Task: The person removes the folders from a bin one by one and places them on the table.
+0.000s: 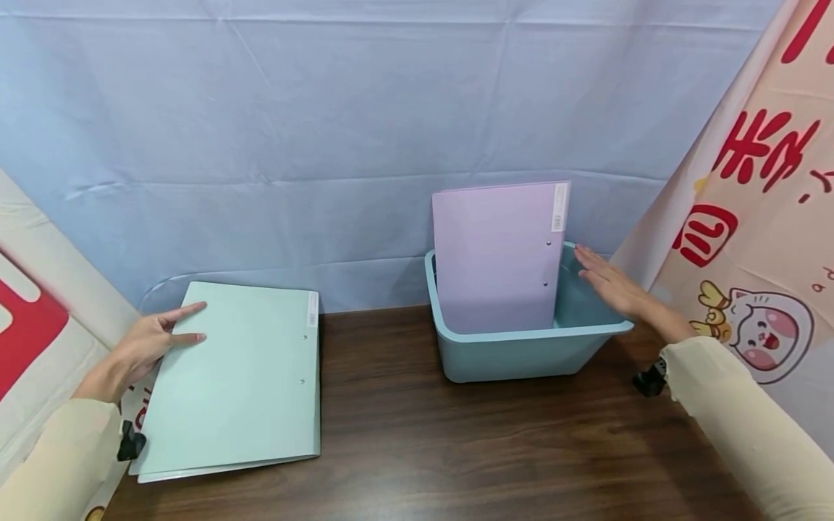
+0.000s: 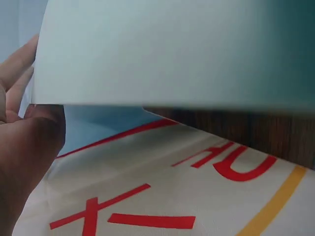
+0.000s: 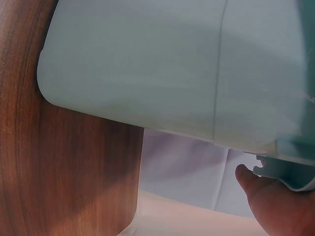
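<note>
We have our left hand [image 1: 145,340] at the left edge of a pale mint-green, rectangular folder [image 1: 241,376], which lies on the left of a dark brown wood-grain table [image 1: 404,434]; its thumb and one finger rest spread and straight on the cover. Our right hand [image 1: 606,278], fingers outstretched, is at the right rim of a teal rectangular plastic bin [image 1: 515,358] on the right; we cannot tell how firmly it touches. A lilac rectangular folder [image 1: 495,253] stands inside, rising above the rim.

right grip [image 3: 283,206] at bin rim [image 3: 288,172]
</note>
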### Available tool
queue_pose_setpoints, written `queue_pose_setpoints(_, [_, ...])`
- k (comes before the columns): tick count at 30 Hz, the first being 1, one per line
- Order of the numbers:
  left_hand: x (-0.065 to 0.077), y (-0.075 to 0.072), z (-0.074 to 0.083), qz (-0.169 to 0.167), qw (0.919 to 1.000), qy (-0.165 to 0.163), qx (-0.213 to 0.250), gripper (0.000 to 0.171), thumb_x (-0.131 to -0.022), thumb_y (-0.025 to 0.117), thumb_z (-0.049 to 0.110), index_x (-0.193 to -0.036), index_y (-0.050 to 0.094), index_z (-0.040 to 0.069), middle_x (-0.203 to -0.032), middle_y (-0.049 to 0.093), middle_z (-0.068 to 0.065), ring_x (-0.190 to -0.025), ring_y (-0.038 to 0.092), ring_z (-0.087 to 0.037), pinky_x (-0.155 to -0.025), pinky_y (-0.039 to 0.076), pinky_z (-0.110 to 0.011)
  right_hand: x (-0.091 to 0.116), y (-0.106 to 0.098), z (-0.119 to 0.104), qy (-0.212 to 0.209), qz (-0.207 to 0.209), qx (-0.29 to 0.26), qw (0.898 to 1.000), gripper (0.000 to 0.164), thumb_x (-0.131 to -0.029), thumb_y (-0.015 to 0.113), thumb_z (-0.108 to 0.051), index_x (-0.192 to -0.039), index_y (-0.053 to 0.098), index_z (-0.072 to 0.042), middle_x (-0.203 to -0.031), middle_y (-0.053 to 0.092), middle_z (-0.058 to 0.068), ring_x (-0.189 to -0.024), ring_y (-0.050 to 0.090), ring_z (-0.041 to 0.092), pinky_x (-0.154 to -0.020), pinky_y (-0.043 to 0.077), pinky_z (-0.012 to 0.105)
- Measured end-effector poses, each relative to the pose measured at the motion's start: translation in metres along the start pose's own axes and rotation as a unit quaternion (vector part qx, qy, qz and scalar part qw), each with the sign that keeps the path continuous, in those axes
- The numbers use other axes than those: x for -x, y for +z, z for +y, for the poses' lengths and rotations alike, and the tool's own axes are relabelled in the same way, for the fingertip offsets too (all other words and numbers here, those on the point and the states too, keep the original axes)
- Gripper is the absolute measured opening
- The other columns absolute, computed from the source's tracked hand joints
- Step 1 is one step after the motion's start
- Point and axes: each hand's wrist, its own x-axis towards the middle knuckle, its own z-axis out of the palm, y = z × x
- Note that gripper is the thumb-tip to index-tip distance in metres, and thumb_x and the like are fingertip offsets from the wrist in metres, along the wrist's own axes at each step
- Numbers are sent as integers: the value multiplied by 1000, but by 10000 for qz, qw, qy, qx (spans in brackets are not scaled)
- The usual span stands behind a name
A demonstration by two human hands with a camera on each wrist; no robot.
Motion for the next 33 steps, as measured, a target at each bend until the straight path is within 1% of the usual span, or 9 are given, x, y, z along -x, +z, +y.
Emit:
queue_pose_setpoints(1, [-1,-1,-1,-36,10000,-18,-43,91,-96,81,28,-167,27,14,-173,-8,-24,-158,-4,-52,-117,43,-50,0,0,0,-5,9,2,10000,62,-118,25,-28,-166,4,5,-174,-2,28,-160,-4,50,-126,-1,69])
queue_pose_setpoints(3, [-3,-4,-4,-114,9999,-58,-108,92,-95,82,27,-167,26,12,-173,-10,-24,-157,-10,-52,-121,27,-68,1,-1,1,-13,29,7,10000,62,-118,25,-28,-166,4,5,-174,-2,28,-160,-4,50,-126,-1,69])
queue_pose_setpoints(4, [-4,-5,-5,-139,9998,-73,-106,93,-95,83,26,-166,26,11,-173,-11,-24,-157,-12,-52,-120,18,-74,1,-1,1,-11,26,2,10000,62,-118,25,-28,-166,4,5,-174,-2,28,-160,-4,50,-126,-1,68])
queue_pose_setpoints(5, [-5,-6,-7,-157,9997,-99,-128,93,-94,83,26,-166,26,10,-172,-10,-25,-157,-12,-53,-120,17,-75,1,-1,1,-13,28,10,10000,62,-118,25,-28,-166,4,5,-174,-2,28,-160,-4,50,-126,-1,68])
queue_pose_setpoints(12, [-7,-12,-13,-229,9974,-99,-680,94,-93,84,27,-164,27,3,-169,-2,-37,-153,2,-63,-115,25,-77,1,-2,0,15,22,-17,10000,62,-118,25,-29,-167,4,4,-174,-2,27,-160,-5,50,-126,-2,69])
queue_pose_setpoints(14, [-8,-13,-14,-213,9959,-118,-873,95,-93,83,29,-165,27,3,-168,-2,-39,-151,8,-65,-112,32,-76,1,-2,0,36,22,-12,10000,62,-118,25,-29,-167,4,4,-174,-2,27,-160,-5,49,-126,-1,69])
queue_pose_setpoints(17, [-9,-14,-18,-189,9948,-176,-987,96,-93,83,30,-166,26,4,-167,-1,-40,-149,12,-67,-109,35,-77,0,-2,-1,38,24,4,10000,62,-118,25,-29,-167,4,4,-174,-2,27,-160,-4,50,-127,0,69])
queue_pose_setpoints(24, [-4,-15,-29,-175,9956,-211,-891,102,-93,83,31,-167,20,3,-167,-3,-39,-151,-1,-66,-111,23,-83,-2,-1,-2,-4,74,-35,10000,66,-118,25,-36,-167,5,3,-175,-1,26,-160,-3,50,-126,0,69])
queue_pose_setpoints(33, [-5,-16,-35,-99,9930,-205,-1159,107,-91,84,39,-168,17,5,-164,2,-45,-148,4,-70,-109,23,-84,0,-1,0,15,75,27,10000,65,-118,26,-34,-167,7,4,-174,1,27,-161,-2,49,-127,1,69])
